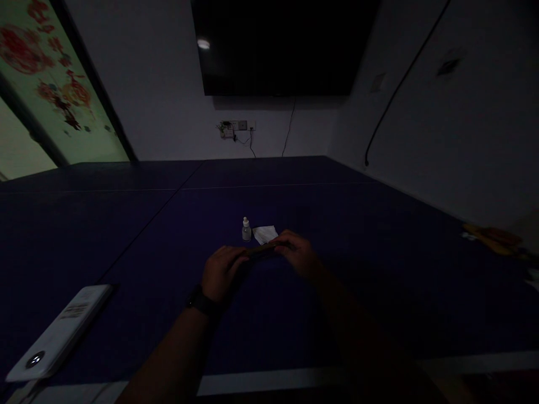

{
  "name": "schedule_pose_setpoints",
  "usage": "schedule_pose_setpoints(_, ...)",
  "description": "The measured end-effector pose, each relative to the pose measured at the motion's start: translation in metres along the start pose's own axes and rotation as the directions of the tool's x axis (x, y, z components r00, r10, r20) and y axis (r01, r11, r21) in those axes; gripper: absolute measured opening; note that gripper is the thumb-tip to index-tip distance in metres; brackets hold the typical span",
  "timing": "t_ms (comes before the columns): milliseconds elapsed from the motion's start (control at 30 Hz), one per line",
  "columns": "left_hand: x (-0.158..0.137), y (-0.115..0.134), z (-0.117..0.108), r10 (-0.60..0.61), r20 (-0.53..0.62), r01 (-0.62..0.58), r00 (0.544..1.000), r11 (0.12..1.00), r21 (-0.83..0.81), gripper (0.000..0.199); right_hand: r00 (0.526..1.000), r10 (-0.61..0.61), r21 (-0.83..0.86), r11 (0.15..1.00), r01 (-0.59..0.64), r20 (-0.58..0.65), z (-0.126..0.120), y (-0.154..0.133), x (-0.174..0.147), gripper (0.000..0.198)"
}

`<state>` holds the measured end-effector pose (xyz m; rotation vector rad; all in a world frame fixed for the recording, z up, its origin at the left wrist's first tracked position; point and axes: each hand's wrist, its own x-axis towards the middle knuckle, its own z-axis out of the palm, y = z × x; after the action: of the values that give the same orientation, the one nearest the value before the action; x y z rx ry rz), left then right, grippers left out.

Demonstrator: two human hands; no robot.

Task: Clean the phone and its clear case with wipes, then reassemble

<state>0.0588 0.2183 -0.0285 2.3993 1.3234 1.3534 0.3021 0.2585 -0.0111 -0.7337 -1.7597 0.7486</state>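
A thin, dark, flat object (261,250) with a brownish edge is held level above the blue tabletop (269,314). The dim light hides what kind of thing it is. My left hand (220,270), with a dark watch on its wrist, pinches the left end. At the other end, the fingers of my right hand (298,252) are closed round it. Just beyond stands a small clear bottle (246,231) with a white dropper top, upright. To the right of the bottle lies a white cloth or tissue (265,234), partly behind the object and my right hand.
A long white device (63,331) with a round button rests at the table's left front. Yellowish-brown items (492,238) lie along the right edge. Beyond the table, a black television (286,45) hangs above wall sockets (242,125) with cables. Decorated glass (59,84) is at left.
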Motion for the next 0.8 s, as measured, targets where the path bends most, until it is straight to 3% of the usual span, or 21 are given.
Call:
schedule_pose_setpoints(133,0.001,0.002,-0.002,-0.041,-0.001,0.041,0.999,0.999,-0.024,0.028,1.000,0.011,-0.034,0.999,-0.010,0.011,-0.001,-0.007,-0.002,0.013)
schedule_pose_setpoints(267,0.002,0.007,-0.006,-0.095,-0.028,0.091,0.995,0.990,-0.110,0.025,0.993,-0.001,-0.071,0.997,0.009,0.116,0.000,-0.018,-0.004,0.022)
schedule_pose_setpoints(367,0.004,0.008,-0.005,-0.248,-0.080,0.221,0.966,0.942,-0.254,0.022,0.996,0.053,-0.061,0.997,-0.049,0.069,0.005,-0.023,-0.004,0.019)
schedule_pose_setpoints(533,0.008,0.006,0.008,-0.580,-0.027,0.451,0.814,0.662,-0.599,0.046,0.956,0.256,0.060,0.966,-0.250,-0.145,0.018,-0.016,-0.002,0.022)
schedule_pose_setpoints(667,0.007,0.010,0.019,-0.640,0.121,0.472,0.759,0.413,-0.779,0.051,0.828,0.486,0.254,0.869,-0.424,-0.280,0.027,0.000,-0.001,0.037)
schedule_pose_setpoints(800,0.006,0.011,0.022,-0.678,0.322,0.577,0.661,0.185,-0.796,0.051,0.769,0.600,0.342,0.786,-0.515,-0.222,0.032,0.013,-0.003,0.046)
